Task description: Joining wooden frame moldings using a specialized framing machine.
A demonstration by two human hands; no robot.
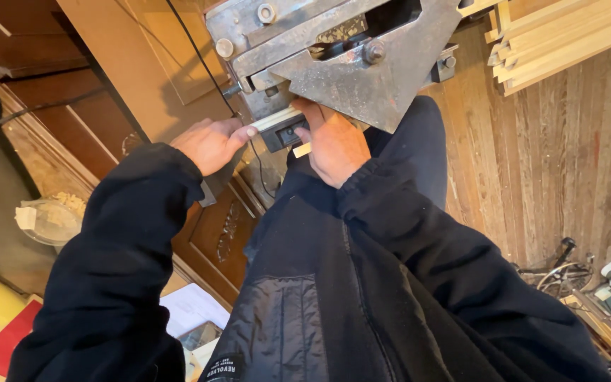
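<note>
A heavy grey steel machine (pixel 348 64) with bolts and a triangular plate fills the top centre. A pale wooden strip (pixel 274 119) runs under its front edge. My left hand (pixel 210 143) grips the strip's left end with fingers curled. My right hand (pixel 334 145) is pressed against the strip and a small black switch box (pixel 284 134) below the machine; its fingertips reach under the metal plate. Both arms wear dark sleeves.
A stack of light wooden strips (pixel 567 42) lies at the top right on a plank floor. Brown carved door panels (pixel 213 233) stand left. A black cable (pixel 199 56) runs down to the machine. Papers and tools lie at the lower edges.
</note>
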